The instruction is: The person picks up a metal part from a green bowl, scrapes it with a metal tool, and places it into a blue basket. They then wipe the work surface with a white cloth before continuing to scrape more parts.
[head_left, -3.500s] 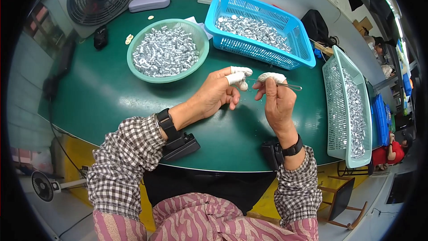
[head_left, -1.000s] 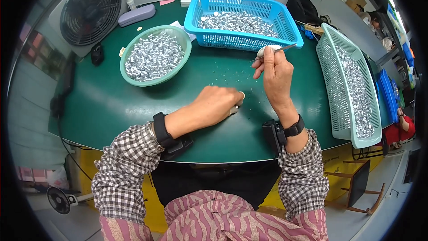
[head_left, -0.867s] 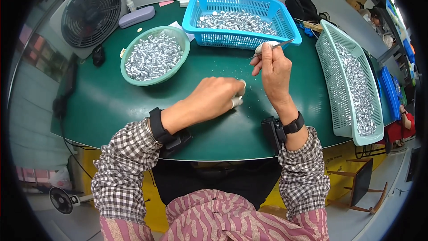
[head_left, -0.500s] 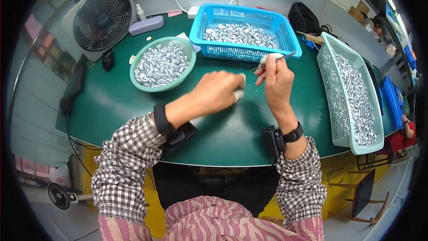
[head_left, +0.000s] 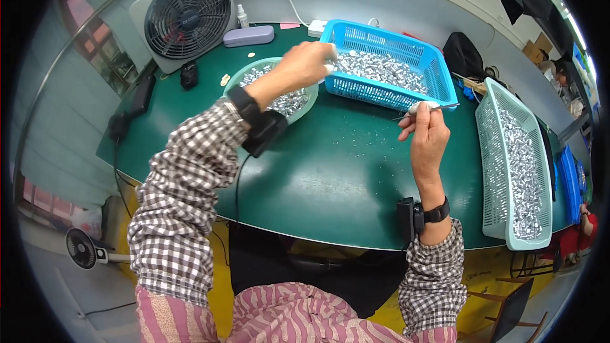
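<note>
Since half a second ago, the left hand (head_left: 308, 63) has gone away from the right hand and reached up to the left corner of the blue basket (head_left: 389, 65) full of small silver metal parts. Its fingers are curled, with white tape on the tips, and I cannot tell if they hold a part. Just below this hand is the round green bowl (head_left: 249, 73) of the same parts. The right hand (head_left: 427, 134) stays over the green table (head_left: 356, 165), pinching thin tweezers (head_left: 424, 112) between closed fingertips, just under the basket front wall
</note>
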The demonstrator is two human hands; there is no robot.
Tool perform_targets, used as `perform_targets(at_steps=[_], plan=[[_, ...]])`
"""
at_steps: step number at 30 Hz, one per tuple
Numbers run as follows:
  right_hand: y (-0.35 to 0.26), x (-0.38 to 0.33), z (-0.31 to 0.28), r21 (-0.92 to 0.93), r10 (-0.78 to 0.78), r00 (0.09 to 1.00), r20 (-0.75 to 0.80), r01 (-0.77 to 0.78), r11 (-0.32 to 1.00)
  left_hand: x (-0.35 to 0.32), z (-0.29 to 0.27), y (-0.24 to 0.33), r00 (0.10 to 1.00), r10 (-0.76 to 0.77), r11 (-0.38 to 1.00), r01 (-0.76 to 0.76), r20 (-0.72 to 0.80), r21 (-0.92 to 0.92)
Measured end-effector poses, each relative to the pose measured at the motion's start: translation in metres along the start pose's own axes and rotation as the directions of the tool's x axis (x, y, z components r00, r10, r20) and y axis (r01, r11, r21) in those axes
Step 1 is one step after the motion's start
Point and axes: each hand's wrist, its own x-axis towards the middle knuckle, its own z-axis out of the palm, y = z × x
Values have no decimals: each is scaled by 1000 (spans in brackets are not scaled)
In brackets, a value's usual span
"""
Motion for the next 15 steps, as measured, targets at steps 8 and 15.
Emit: perform_targets(at_steps=[8, 15], plan=[[-2, -4, 2, -66, -1, 998, 68, 5, 998, -37, -23, -46, 928, -208, 965, 144, 309, 217], [1, -6, 3, -83, 30, 997, 71, -24, 996, -29, -7, -56, 945, -38, 949, -68, 325, 308]])
